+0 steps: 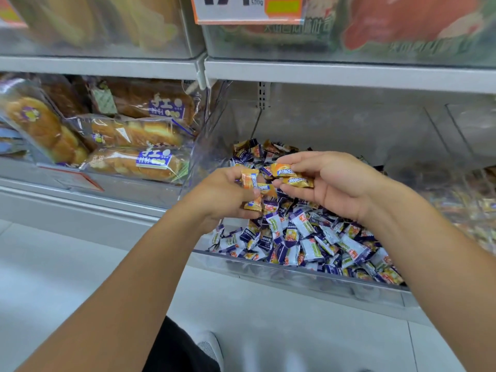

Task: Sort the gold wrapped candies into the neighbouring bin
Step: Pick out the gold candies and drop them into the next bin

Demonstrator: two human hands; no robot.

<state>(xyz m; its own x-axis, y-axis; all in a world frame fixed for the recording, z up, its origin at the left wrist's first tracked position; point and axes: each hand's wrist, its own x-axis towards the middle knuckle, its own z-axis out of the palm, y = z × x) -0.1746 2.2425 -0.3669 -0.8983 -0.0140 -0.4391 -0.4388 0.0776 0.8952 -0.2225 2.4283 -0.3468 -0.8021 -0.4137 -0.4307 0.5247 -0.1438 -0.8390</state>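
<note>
A clear plastic bin [295, 267] on the low shelf holds a heap of purple-and-white wrapped candies [308, 237] with a few gold ones mixed in. My left hand [222, 196] hovers over the bin's left side and grips several gold wrapped candies [251, 181]. My right hand [330, 183] is just beside it, pinching two gold candies [291, 177] between thumb and fingers. The two hands nearly touch above the heap. To the right, behind a clear wall, the neighbouring bin [472, 205] shows gold-coloured candies, blurred.
Bagged bread loaves [134, 135] fill the compartment to the left. A grey shelf [349, 75] runs overhead with clear boxes and an orange price tag [249, 9]. Pale floor tiles lie below, with my knee and a white shoe [209, 345] at the bottom.
</note>
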